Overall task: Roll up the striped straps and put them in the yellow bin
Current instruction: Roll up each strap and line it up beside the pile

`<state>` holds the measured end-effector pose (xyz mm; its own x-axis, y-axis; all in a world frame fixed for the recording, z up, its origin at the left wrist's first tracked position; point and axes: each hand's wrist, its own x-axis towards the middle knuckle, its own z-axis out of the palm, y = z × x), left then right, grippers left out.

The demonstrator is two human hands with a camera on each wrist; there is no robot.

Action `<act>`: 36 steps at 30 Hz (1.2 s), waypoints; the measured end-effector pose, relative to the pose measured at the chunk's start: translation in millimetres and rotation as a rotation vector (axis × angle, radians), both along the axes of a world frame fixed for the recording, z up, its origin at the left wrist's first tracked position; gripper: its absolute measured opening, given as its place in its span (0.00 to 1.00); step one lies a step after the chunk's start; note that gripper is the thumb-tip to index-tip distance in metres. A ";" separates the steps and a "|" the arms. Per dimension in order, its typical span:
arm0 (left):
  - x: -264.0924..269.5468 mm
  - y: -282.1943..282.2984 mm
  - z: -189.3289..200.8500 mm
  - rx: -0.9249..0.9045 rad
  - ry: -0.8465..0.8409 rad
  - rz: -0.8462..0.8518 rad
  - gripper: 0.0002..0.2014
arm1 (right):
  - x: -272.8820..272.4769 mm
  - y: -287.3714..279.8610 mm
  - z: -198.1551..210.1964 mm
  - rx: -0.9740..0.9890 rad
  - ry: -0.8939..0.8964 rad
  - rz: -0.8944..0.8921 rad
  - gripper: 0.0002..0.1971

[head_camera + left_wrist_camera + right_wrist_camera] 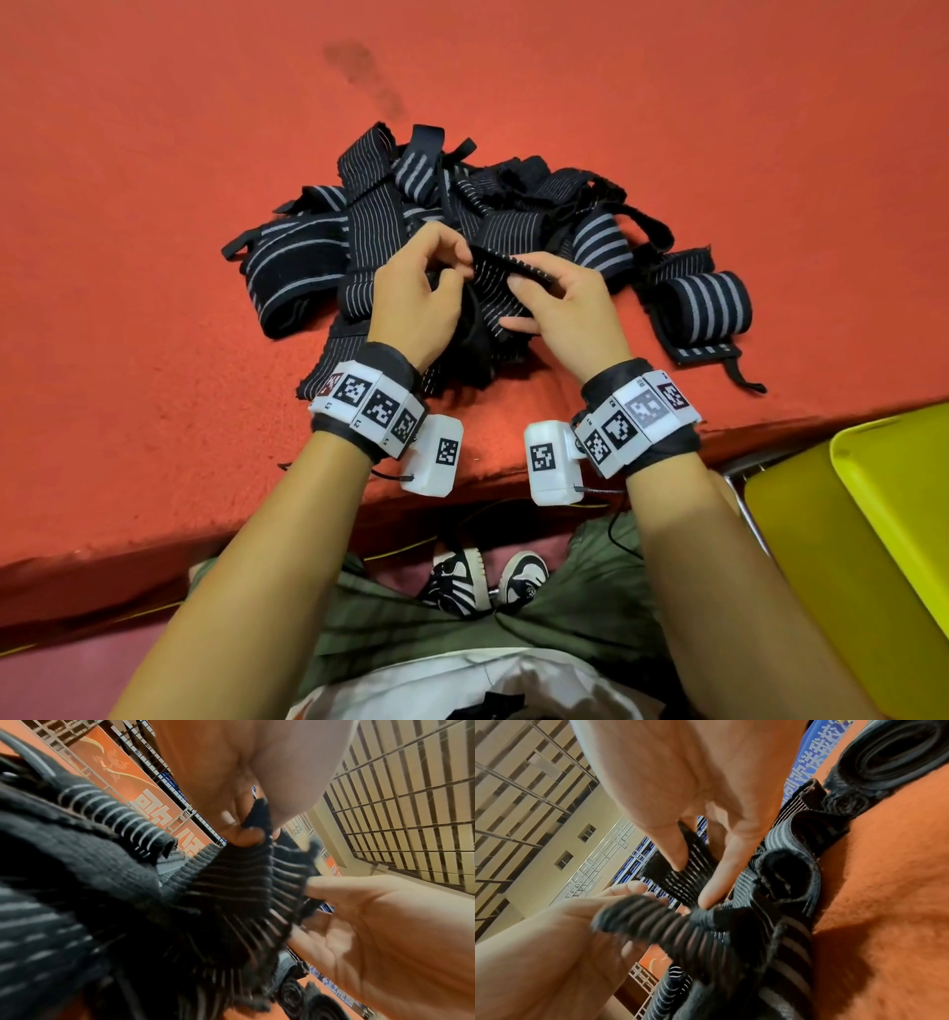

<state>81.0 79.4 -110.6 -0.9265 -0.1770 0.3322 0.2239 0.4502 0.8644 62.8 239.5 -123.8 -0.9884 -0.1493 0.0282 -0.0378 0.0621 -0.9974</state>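
— Our left hand (416, 303) and right hand (560, 308) pinch one strap (506, 267) end above the pile (359, 231) on the bench (154, 257).

— Our risk: neighbouring straps snagging, loosening the roll before the bin (873, 514).

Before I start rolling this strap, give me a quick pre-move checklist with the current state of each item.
1. Left hand grips the strap end: ok.
2. Right hand pinches the same strap: ok.
3. Held end lifted above the pile of striped straps: ok.
4. Rest of the strap free of the pile: cannot tell, its tail runs down under the hands.
5. Roll started: not ok, the end is still flat.
6. Yellow bin close at the person's right: ok.
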 end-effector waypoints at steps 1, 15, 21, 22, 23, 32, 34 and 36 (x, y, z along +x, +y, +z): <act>-0.7 -0.7 0.2 0.009 0.001 0.010 0.13 | -1.1 0.4 -1.4 0.018 0.000 -0.010 0.09; -4.0 -6.4 0.9 0.058 -0.044 -0.001 0.20 | -4.3 1.4 2.7 0.059 0.162 -0.079 0.04; -5.2 -1.1 0.2 -0.187 -0.149 -0.088 0.11 | -7.3 2.5 12.9 0.046 0.163 -0.108 0.04; -5.2 0.4 1.1 -0.198 -0.132 -0.092 0.12 | -6.4 0.9 14.0 0.038 0.161 -0.098 0.04; -5.4 1.8 1.9 -0.191 -0.101 -0.086 0.12 | -5.4 -1.0 14.1 0.024 0.155 -0.091 0.04; -2.8 -2.2 -2.1 -0.004 0.003 -0.110 0.03 | -3.5 -7.5 12.7 -0.093 0.100 -0.117 0.14; -4.0 -4.1 -2.4 0.061 -0.018 -0.101 0.05 | -3.0 -7.4 14.1 -0.125 0.049 -0.105 0.13; -3.1 -3.5 0.0 0.108 -0.044 -0.127 0.12 | -2.6 -7.2 14.0 -0.090 0.038 -0.093 0.11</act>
<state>77.8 75.8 -110.7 -0.9568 -0.0897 0.2765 0.2344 0.3244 0.9164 60.2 232.3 -109.9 -0.9958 -0.0526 0.0750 -0.0739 -0.0224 -0.9970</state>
